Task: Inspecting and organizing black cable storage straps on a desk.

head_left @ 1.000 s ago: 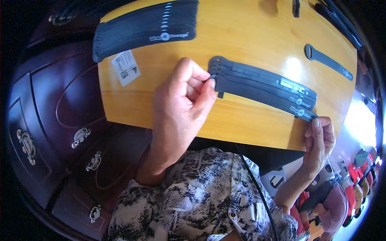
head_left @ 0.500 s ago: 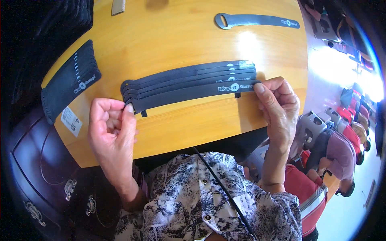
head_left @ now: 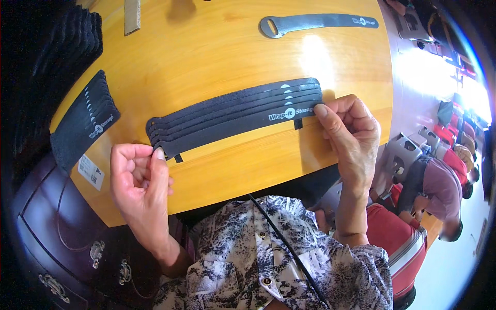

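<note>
In the middle of the table lies a fanned row of black fabric straps (head_left: pixel 227 102), overlapped so that only narrow edges of the back ones show. The nearest black strap (head_left: pixel 222 130) lies on top at the front, with pale printing near its right end. My left hand (head_left: pixel 140 188) pinches its left end between thumb and forefinger. At the other end, my right hand (head_left: pixel 354 137) pinches the strap's right tip, thumb on top. Small dark tabs (head_left: pixel 298 124) stick out beneath the front edge.
Another fanned stack of straps (head_left: pixel 85 121) lies at the left table edge, by a white label (head_left: pixel 91 171). A single strap with a slotted end (head_left: pixel 320 23) lies at the far right. Dark straps (head_left: pixel 67 41) are piled far left. People sit at right.
The front strap has shifted slightly back over the row, covering printing that showed on the strap behind it. Both hands keep their pinch. The whole view has shifted a little.
</note>
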Motion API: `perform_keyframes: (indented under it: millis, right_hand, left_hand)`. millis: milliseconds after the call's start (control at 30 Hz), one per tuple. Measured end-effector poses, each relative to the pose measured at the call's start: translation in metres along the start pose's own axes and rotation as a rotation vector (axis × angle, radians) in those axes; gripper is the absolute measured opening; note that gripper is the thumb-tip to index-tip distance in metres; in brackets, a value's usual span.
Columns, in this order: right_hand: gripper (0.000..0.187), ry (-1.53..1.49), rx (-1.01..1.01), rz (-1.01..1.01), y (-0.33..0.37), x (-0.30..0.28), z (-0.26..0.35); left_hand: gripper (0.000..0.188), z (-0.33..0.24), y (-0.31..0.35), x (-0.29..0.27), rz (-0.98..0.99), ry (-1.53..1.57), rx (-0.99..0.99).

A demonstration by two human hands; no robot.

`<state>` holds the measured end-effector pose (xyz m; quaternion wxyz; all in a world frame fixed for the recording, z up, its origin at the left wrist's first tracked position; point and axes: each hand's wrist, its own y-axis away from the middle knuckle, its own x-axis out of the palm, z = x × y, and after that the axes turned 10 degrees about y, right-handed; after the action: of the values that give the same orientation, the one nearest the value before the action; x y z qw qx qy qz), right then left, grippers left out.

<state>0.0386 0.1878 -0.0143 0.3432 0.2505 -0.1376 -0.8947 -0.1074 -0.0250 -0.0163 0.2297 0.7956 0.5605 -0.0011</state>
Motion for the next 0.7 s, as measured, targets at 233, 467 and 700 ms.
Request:
perform_keyframes:
  millis: [233,467,700]
  right_hand:
    - [0.012,0.052,0.004,-0.012,-0.0001,0.0002,0.0014]
    - [0.013,0.084,0.013,-0.018,-0.0004,0.0019,0.0019]
    - [0.014,0.131,0.025,-0.026,-0.0012,0.0010,0.0058]
  left_hand:
    - [0.015,-0.0001,0.0009,-0.0008,0.017,-0.018,0.002]
    - [0.015,0.0031,0.0006,-0.0019,0.010,-0.034,0.010]
    - [0.014,0.0017,-0.0010,-0.0017,0.025,-0.013,-0.004]
